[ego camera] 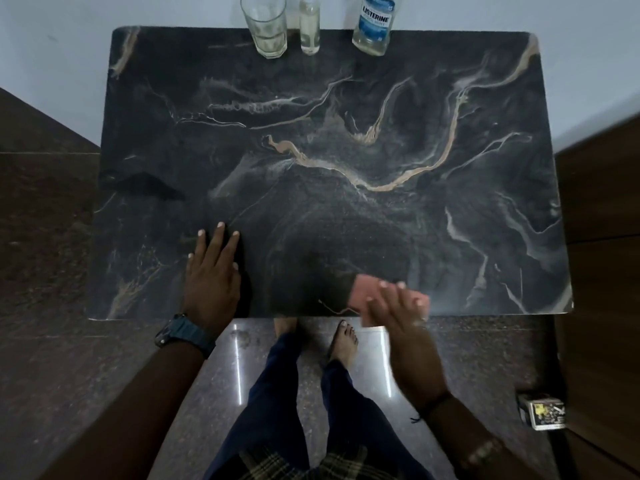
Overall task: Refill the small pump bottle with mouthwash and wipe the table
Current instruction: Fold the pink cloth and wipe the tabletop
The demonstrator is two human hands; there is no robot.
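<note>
A dark marble table fills the view. At its far edge stand a small clear bottle with pale liquid, its top cut off by the frame, and a mouthwash bottle with a blue label. My right hand presses a pink cloth flat against the table's near edge; the hand is blurred. My left hand, with a dark watch on the wrist, lies flat on the table at the near left, fingers spread, holding nothing.
A clear drinking glass with a little liquid stands left of the small bottle. Dark wooden furniture flanks the table on both sides. My bare feet stand on a polished floor below the near edge. A small box lies on the floor at right.
</note>
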